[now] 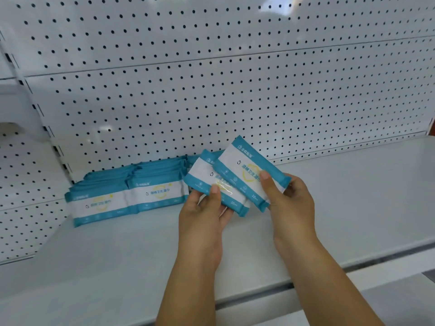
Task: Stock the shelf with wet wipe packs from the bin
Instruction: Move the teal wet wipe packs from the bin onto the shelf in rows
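Observation:
Two rows of blue-and-white wet wipe packs [131, 196] stand on the white shelf [117, 255] against its back left corner. My left hand [202, 215] grips one wet wipe pack [211, 182] by its lower edge, thumb on its front. My right hand [289, 203] holds a second wet wipe pack [247, 168], which overlaps the first. Both packs are tilted and held just above the shelf, to the right of the stocked rows. The bin is out of view.
A white pegboard panel [211, 90] forms the back wall of the shelf. A pegboard side panel [26, 184] closes off the left. The shelf's front edge [306, 285] runs below my forearms. Bare shelf surface stretches to the right.

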`<state>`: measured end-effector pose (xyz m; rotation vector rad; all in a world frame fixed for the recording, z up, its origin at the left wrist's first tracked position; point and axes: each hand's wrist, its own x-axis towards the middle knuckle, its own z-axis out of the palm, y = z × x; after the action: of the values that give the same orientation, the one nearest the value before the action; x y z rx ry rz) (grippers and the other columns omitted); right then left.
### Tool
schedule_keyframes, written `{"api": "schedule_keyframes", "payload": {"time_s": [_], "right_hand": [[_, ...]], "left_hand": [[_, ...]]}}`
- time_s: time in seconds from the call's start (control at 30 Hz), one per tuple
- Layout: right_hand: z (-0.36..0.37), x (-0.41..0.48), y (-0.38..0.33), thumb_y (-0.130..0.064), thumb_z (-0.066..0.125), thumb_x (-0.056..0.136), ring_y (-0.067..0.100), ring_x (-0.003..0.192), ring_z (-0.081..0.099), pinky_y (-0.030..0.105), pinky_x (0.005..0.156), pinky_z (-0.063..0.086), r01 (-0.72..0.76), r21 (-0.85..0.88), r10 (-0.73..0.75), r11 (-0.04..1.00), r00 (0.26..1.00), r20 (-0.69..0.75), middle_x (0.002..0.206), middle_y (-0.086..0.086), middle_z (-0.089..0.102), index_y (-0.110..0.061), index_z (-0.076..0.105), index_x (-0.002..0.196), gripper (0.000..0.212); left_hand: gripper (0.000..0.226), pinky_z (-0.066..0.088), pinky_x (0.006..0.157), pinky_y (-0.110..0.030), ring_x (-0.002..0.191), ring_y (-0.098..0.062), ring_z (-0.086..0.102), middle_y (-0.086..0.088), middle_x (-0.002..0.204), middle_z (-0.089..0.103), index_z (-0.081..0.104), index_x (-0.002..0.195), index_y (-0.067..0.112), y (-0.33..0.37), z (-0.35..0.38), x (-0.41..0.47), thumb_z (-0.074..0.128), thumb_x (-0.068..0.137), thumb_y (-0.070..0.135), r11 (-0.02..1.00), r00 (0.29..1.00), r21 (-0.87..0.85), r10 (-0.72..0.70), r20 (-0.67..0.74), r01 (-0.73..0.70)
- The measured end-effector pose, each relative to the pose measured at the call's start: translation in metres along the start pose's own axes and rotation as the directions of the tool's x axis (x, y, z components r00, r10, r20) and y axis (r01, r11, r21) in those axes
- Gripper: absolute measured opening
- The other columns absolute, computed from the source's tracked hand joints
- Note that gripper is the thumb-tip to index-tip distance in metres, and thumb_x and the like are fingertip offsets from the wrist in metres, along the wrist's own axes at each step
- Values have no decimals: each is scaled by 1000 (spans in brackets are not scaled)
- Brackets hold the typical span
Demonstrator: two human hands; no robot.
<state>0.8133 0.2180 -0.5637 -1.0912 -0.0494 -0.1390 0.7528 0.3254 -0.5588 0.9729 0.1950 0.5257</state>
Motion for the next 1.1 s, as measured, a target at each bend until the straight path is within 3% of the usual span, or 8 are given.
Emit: {"api": "schedule_keyframes", "payload": {"time_s": [0.17, 0.33, 0.47, 0.6, 0.77, 0.83, 0.93, 1.1], "right_hand": [[-5, 2, 8, -24, 80, 84, 22, 93, 74, 30, 74, 60, -44, -31, 46, 999, 995, 83, 103, 8, 74, -12, 66, 101, 25], [-1, 0, 8, -24, 77, 87, 19, 90, 75, 36, 77, 62, -32, -42, 38, 999, 988, 150, 100, 3, 75, -15, 60, 110, 29], [1, -1, 11, -30, 65, 96, 12, 93, 72, 24, 67, 57, -5, -138, 35, 990, 976, 213, 109, -3, 71, -25, 52, 122, 29], [0, 4, 18, -33, 53, 103, 9, 97, 70, 20, 66, 52, -34, -212, 93, 977, 956, 278, 118, -4, 67, -25, 42, 136, 36], [-5, 12, 12, -24, 65, 97, 18, 107, 70, 29, 73, 55, -43, -235, 128, 971, 924, 360, 120, 0, 70, -21, 49, 133, 39], [-4, 18, 10, -18, 70, 93, 22, 104, 71, 33, 71, 57, -58, -217, 133, 975, 926, 354, 116, 2, 73, -17, 56, 126, 35], [2, 32, 10, -13, 72, 91, 19, 100, 72, 35, 75, 59, -49, -240, 121, 969, 947, 297, 114, 0, 72, -20, 58, 117, 31], [21, 60, 23, -11, 75, 89, 19, 102, 69, 38, 86, 60, 65, -383, 49, 921, 958, 282, 119, 3, 65, -27, 56, 108, 32]], "left_hand": [[27, 59, 90, -40, 104, -23, 72, -6, 114, 74, 64, 125, 20, -4, 8, -2, 59, 98, 21, 998, 997, 26, -54, 54, 52], [26, 56, 93, -44, 105, -25, 72, -6, 114, 74, 62, 125, 20, -8, 10, 0, 55, 101, 18, 997, 997, 28, -66, 33, 65], [26, 55, 95, -42, 106, -22, 71, -7, 117, 73, 61, 127, 19, -8, 10, 3, 50, 103, 18, 998, 998, 28, -62, 24, 62], [25, 54, 93, -36, 108, -13, 69, 4, 116, 73, 61, 125, 27, -9, 8, 3, 50, 104, 23, 983, 999, 182, -41, 11, 39], [23, 49, 81, -26, 110, -6, 64, 12, 118, 70, 61, 124, 30, 0, -2, 7, 50, 103, 32, 922, 998, 383, -58, 6, 51], [23, 49, 80, -20, 104, -4, 64, 14, 109, 69, 65, 120, 26, 6, -13, 10, 55, 101, 34, 820, 1000, 572, 21, -14, -9], [21, 45, 85, -24, 110, -10, 56, 9, 112, 64, 66, 110, 25, 15, -39, 16, 59, 97, 40, 472, 961, 881, 259, -97, -38], [45, 33, 112, -40, 137, -25, 34, -2, 139, 55, 56, 133, 24, 19, -56, 16, 54, 96, 50, 24, 951, 998, 303, -65, 60]]}}
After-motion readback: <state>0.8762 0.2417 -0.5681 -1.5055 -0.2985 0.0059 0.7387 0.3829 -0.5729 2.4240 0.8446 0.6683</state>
